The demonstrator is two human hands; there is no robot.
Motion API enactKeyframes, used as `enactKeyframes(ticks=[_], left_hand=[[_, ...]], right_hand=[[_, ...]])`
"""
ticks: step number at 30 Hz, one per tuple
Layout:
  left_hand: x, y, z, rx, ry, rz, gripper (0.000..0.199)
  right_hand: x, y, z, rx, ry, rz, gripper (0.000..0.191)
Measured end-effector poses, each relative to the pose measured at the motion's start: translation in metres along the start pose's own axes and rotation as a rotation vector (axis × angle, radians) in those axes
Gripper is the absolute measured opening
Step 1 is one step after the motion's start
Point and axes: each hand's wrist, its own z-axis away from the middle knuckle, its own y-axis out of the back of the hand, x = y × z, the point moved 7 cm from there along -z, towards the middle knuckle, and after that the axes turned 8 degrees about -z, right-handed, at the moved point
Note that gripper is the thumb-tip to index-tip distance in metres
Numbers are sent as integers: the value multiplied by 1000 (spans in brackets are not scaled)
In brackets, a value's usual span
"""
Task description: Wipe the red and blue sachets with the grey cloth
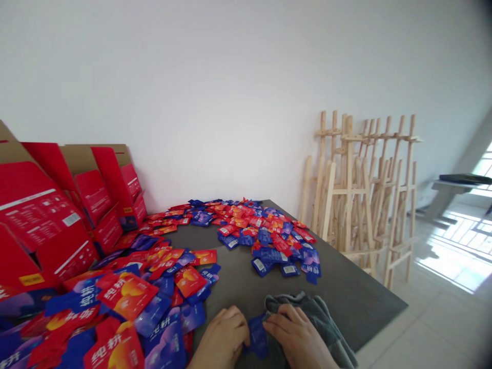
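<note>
At the near edge of the dark table, a blue packet [258, 335] lies between my two hands. My left hand [226, 335] has its fingers closed on the packet's left edge. On the other side, my right hand [294, 333] is closed with its fingertips at the packet's right edge, and it rests over a crumpled grey-green cloth [326, 323]. A large heap of red and blue packets [126, 294] spreads to the left of my left hand. Another pile of red and blue packets [265, 228] lies farther back on the table.
Open red cardboard boxes [49, 220] stand along the left side. The dark table [346, 282] ends in a corner at the right. Wooden easels [349, 189] lean near the wall beyond it, and a grey stand [448, 200] is at far right.
</note>
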Motion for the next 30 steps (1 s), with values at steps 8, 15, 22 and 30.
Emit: enactKeyframes(ticks=[8,15,22,30], left_hand=[[-4,-5,0,-23,18,0,21],[-2,-8,1,-25,23,-7,21],[-1,-3,0,-31,49,-5,26],[0,-3,0,-43,51,-9,33]], right_hand=[[45,16,21,17,-142,136,44],[40,26,22,-3,-112,116,51],[-33,-2,3,69,245,18,12],[13,21,20,-88,64,36,25]])
